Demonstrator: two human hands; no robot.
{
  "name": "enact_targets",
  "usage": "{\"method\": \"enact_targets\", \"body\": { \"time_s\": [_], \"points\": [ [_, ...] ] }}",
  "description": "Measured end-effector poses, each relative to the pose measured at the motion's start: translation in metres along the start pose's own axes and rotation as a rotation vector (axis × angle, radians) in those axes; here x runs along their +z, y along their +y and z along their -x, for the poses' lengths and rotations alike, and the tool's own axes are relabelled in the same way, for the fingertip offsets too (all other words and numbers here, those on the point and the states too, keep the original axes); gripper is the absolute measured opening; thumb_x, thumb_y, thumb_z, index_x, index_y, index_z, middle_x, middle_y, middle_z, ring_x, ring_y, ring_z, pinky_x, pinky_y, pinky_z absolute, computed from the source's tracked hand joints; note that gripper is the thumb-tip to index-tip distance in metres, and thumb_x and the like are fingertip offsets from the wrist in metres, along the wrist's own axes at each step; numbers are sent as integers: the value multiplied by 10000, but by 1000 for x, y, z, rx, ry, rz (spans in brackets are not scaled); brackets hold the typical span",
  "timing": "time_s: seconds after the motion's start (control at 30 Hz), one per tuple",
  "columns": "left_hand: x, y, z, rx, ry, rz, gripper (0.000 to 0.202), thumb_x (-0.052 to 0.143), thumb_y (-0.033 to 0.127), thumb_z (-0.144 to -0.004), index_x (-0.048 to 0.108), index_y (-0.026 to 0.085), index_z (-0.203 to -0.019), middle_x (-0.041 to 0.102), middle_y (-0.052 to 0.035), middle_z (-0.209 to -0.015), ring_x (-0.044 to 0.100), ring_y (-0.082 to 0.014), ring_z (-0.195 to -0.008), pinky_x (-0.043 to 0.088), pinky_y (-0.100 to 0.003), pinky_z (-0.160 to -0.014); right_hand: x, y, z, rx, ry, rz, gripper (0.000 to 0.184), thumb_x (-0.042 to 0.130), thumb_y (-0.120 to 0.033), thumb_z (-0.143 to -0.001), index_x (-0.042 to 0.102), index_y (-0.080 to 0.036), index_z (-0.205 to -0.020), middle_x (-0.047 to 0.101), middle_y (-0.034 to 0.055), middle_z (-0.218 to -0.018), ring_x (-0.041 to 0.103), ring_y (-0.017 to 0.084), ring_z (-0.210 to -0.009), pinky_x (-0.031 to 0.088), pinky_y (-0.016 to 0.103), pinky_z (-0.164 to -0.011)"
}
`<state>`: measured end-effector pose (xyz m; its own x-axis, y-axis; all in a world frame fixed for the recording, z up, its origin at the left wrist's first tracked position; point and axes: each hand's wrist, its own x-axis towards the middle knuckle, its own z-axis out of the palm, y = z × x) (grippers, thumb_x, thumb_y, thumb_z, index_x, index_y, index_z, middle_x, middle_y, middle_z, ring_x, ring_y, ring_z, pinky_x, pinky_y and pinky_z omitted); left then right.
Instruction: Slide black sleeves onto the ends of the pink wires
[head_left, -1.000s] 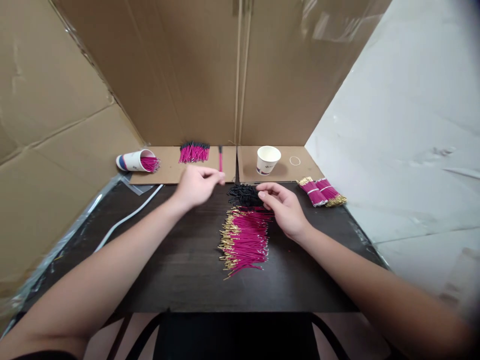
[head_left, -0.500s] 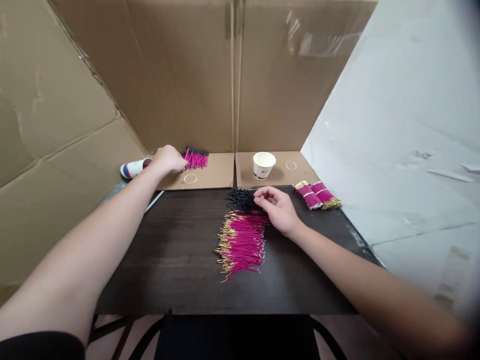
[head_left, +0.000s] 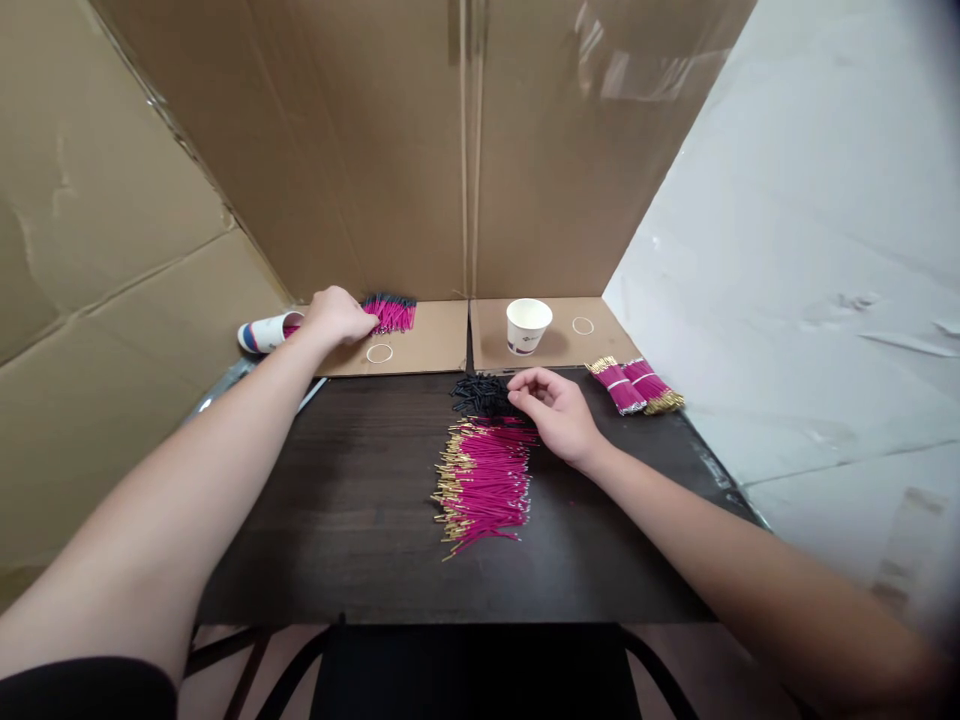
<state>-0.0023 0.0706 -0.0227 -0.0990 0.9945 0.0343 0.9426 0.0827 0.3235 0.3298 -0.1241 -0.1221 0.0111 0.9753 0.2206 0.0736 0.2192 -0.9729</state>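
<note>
My left hand [head_left: 341,318] reaches to the back left, its thumb at the edge of a pile of pink wires with black ends [head_left: 394,312] on cardboard. The other fingers are hidden behind the hand, so its grip does not show. Beside a heap of small black sleeves [head_left: 480,393], my right hand [head_left: 556,412] is closed in a pinch. What sits between its fingertips is too small to make out. Just below, a spread of pink wires with gold and silver tips [head_left: 491,480] lies on the dark table.
A white paper cup [head_left: 528,327] stands upright on the cardboard sheet [head_left: 442,340]. Another paper cup [head_left: 262,334] lies on its side at left, pink wires inside. Two banded wire bundles [head_left: 634,386] rest at right. White rubber bands [head_left: 379,353] lie on the cardboard. Cardboard walls surround the table.
My left hand has shifted slightly right against the pile. A pink wire that stood out beside its fingers now blends into the pile. The right hand stays nearly still.
</note>
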Motion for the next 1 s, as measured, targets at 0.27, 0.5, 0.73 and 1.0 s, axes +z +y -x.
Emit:
{"method": "enact_targets", "body": {
  "time_s": [0.27,0.5,0.73,1.0],
  "points": [
    [-5,16,27,-47,46,40,145,854,293,-833,819,153,-841,807,-148,-927,746,-328,-1001,582,-451,-1021,-3,0,1,-54,-30,99,215,768,-424,-936,736,-220,-997,648,15,-798,552,187,-707,457,342,-661],
    [17,49,99,305,73,265,129,783,282,-900,825,199,-809,817,-85,-839,744,-262,-810,584,-406,-871,-17,-15,0,-410,-134,556,45,686,-192,-967,715,-213,-994,692,43,-898,646,216,-846,498,374,-812],
    [69,63,162,548,-41,423,74,724,196,-925,798,194,-921,775,-24,-791,612,-157,-654,515,-338,-743,-21,-19,3,-420,-333,690,51,710,-174,-973,713,-205,-933,652,18,-828,611,193,-786,455,340,-758],
    [100,45,163,844,-12,523,34,732,171,-892,731,198,-872,672,-20,-817,587,-161,-708,484,-310,-697,-20,-27,9,-345,-504,761,56,736,-231,-989,786,-214,-971,716,50,-901,656,209,-822,477,342,-749]
  ]
}}
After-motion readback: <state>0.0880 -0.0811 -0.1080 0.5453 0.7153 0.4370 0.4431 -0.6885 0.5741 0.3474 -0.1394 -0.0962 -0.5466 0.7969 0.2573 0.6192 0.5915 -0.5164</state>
